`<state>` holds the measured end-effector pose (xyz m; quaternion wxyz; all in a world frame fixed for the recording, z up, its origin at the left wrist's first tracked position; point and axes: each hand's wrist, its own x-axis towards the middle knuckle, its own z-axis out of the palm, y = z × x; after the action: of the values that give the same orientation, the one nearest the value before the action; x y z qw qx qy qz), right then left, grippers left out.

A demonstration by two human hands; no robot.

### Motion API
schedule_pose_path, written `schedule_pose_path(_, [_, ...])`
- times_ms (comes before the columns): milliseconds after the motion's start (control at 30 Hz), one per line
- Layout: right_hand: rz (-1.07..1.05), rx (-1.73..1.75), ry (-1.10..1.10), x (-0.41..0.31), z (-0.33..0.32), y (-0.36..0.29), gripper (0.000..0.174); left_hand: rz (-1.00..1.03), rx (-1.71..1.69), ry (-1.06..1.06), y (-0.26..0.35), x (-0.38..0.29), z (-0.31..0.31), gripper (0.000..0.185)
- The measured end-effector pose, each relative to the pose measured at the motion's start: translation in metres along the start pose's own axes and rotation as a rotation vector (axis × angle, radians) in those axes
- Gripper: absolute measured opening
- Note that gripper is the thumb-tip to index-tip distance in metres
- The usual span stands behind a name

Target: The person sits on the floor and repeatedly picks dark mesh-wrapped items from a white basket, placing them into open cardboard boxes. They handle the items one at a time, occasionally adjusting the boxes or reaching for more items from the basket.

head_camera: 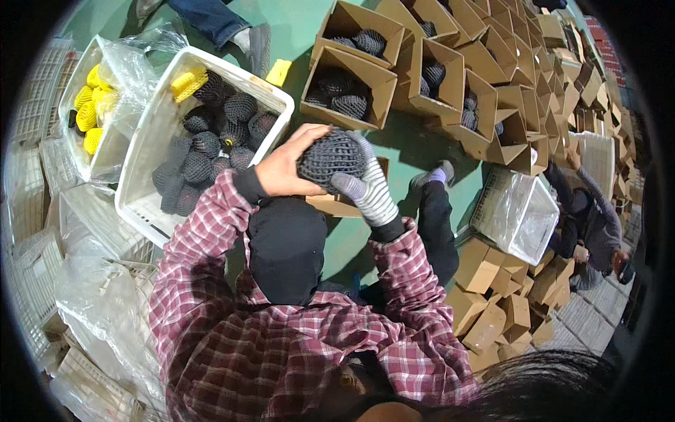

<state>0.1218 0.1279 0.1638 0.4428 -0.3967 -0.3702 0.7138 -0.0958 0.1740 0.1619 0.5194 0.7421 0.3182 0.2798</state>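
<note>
Between both hands I hold a round object wrapped in black foam netting [332,160]. My bare left hand [290,166] grips its left side, while my right hand [372,182], in a striped glove, presses its right side. Beneath it, mostly hidden by my hands, stands a cardboard box [343,207] on the floor. To the left is a white plastic crate [138,153] holding several black-netted round objects [240,107] and a yellow foam net [189,84] at its upper corner. What is inside the netting I cannot tell.
Open cardboard boxes [387,100], several holding black-netted objects, fill the upper right. A second crate [79,58] has yellow-netted objects [87,116]. A yellow net [279,72] lies on the floor. Another person's foot [258,50] is at the top; a co-worker [590,211] is at the right.
</note>
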Motion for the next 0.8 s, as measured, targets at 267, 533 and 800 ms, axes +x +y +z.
schedule_pose_path(267, [0.504,0.010,0.290,-0.008,-0.085,0.111,0.057,-0.133,-0.853,0.704,-0.057,-0.024,-0.003,0.047])
schedule_pose_path(533, [0.638,-1.365,-0.647,0.043,-0.110,0.250,0.040,-0.676,-0.477,1.067,-0.161,-0.129,-0.060,0.034])
schedule_pose_path(800, [0.931,-1.308,-0.888,0.065,-0.111,0.238,0.046,-1.019,0.394,1.228,-0.277,-0.051,-0.128,0.106])
